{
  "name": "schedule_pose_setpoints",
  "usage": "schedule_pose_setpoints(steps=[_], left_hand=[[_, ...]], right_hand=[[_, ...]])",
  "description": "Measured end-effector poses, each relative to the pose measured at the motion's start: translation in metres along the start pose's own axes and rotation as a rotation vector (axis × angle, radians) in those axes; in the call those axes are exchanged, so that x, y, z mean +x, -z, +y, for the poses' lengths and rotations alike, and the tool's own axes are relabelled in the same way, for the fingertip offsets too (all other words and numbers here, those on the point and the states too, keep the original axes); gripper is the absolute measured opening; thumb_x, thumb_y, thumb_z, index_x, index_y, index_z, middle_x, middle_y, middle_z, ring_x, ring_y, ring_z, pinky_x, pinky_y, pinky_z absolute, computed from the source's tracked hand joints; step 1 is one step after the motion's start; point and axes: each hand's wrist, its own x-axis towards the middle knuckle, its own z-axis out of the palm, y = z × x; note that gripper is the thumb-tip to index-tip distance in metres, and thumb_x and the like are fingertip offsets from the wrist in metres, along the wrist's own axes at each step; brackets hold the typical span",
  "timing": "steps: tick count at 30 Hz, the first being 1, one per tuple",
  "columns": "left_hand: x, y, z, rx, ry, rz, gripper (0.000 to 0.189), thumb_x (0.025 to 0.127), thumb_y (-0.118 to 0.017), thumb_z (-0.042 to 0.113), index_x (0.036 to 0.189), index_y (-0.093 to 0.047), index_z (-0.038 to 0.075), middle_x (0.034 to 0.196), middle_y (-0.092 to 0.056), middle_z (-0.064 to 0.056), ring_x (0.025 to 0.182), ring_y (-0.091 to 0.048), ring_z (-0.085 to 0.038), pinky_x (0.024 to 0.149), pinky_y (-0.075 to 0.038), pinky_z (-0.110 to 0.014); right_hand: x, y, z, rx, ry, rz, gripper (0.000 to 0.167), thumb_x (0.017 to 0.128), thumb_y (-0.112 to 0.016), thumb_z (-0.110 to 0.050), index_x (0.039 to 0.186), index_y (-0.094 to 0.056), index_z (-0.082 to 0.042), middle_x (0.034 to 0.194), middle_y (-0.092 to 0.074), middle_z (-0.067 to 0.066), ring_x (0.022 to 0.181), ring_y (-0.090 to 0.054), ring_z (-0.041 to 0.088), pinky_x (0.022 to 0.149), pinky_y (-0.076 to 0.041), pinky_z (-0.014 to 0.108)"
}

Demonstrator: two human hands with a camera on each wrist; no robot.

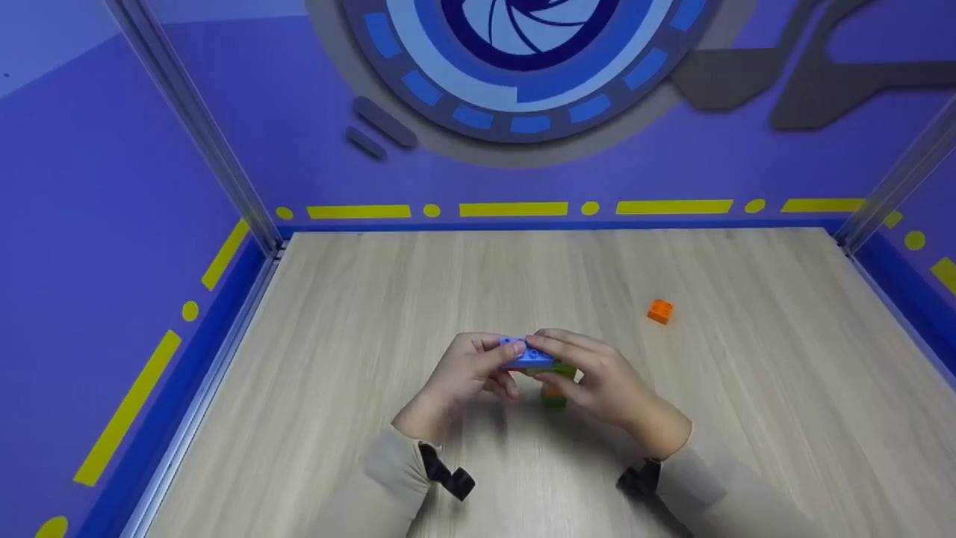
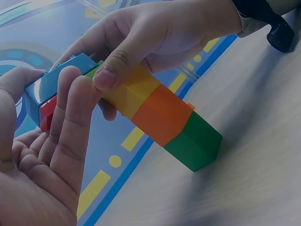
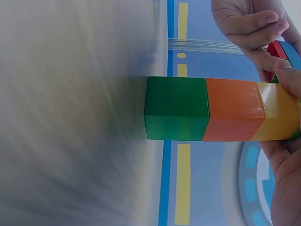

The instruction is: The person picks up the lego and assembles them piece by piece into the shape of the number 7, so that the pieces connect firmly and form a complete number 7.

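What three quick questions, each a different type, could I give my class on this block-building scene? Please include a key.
1. Multiple choice: Which block is lowest in the held stack?
A) blue
B) green
C) yellow

2. True or false: A loose orange block lies on the tabletop, apart from the stack.

3. Fill in the blank: Directly above the stack's own orange block sits a ____ block.

Key:
1. B, the green block.
2. True.
3. Yellow; the yellow block shows in both wrist views.
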Motion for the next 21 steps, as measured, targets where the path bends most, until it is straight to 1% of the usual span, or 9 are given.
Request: schedule_pose_setpoints(steps=[8,13,16,21], left_hand=[[-0.0006,-0.0006,-0.0007,-0.052,0.012,0.013,0.03,0.113,-0.068,0.022,0.121,-0.079,-0.005,0.087,-0.083,0.002,0.059,-0.074,-0.006,0.062,-0.068,-0.027],[-0.0014,-0.0017,-0.0003,-0.047,0.007,0.028,0.028,0.112,-0.07,0.021,0.123,-0.079,-0.003,0.087,-0.082,0.005,0.058,-0.072,-0.006,0.06,-0.065,-0.025],[-0.0011,-0.0014,-0.0005,-0.044,0.008,0.042,0.028,0.111,-0.071,0.021,0.124,-0.079,-0.002,0.087,-0.082,0.005,0.057,-0.071,-0.006,0.058,-0.063,-0.024],[-0.0007,-0.002,-0.0003,-0.048,0.007,0.057,0.027,0.11,-0.073,0.02,0.126,-0.078,-0.001,0.086,-0.082,0.004,0.055,-0.07,-0.006,0.056,-0.061,-0.023]], right_hand=[[0.0007,-0.0008,0.0024,0.059,0.014,-0.001,0.067,0.088,-0.092,0.006,0.151,-0.072,-0.01,0.14,-0.081,0.01,0.125,-0.08,0.031,0.12,-0.053,0.018],[0.0005,-0.0005,0.0032,0.051,0.019,0.005,0.069,0.087,-0.093,0.006,0.151,-0.072,-0.011,0.14,-0.081,0.008,0.124,-0.081,0.03,0.119,-0.054,0.019],[0.0,-0.0001,0.0038,0.053,-0.002,-0.005,0.067,0.09,-0.092,0.002,0.152,-0.072,-0.014,0.141,-0.081,0.008,0.125,-0.081,0.028,0.119,-0.054,0.02],[0.0007,0.0007,0.0057,0.077,-0.007,-0.014,0.065,0.09,-0.093,0.002,0.151,-0.073,-0.013,0.141,-0.081,0.009,0.124,-0.082,0.03,0.118,-0.055,0.02]])
